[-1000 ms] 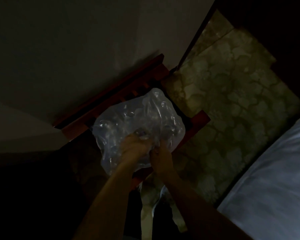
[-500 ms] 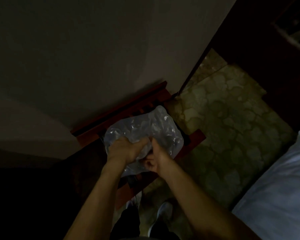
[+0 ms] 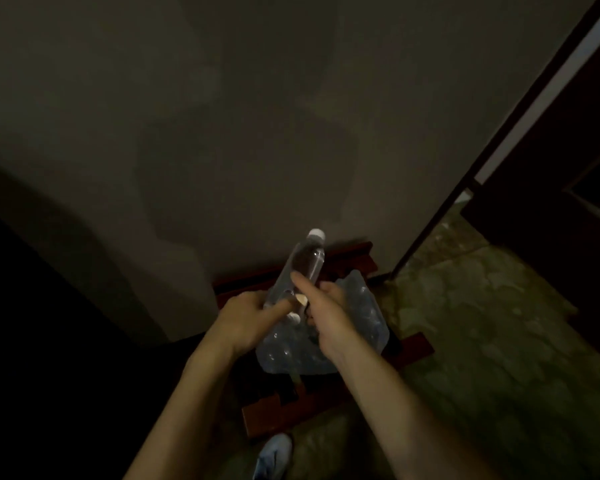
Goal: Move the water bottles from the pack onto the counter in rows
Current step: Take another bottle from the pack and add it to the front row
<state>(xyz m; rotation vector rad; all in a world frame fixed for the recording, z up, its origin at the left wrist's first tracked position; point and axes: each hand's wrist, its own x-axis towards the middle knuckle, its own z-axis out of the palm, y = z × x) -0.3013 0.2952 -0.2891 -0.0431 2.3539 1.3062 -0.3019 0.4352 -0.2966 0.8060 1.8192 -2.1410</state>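
A clear water bottle with a white cap is lifted above the pack, tilted with its cap up and away from me. My right hand grips its middle, thumb lying across the front. At the bottle's lower end, my left hand has its fingers curled, one finger stretched across the base. Below both hands lies the pack of bottles in crumpled clear plastic wrap, on a red-brown wooden stool. The room is very dark, and the counter is not recognisable.
A plain wall rises just behind the stool. A mottled stone floor spreads to the right, with a dark door frame beyond. My shoe shows at the bottom edge. The left side is black shadow.
Both hands were working at the plastic wrap on the pack. Now one bottle is out of the wrap and raised above it, and my view has tilted up toward the wall.
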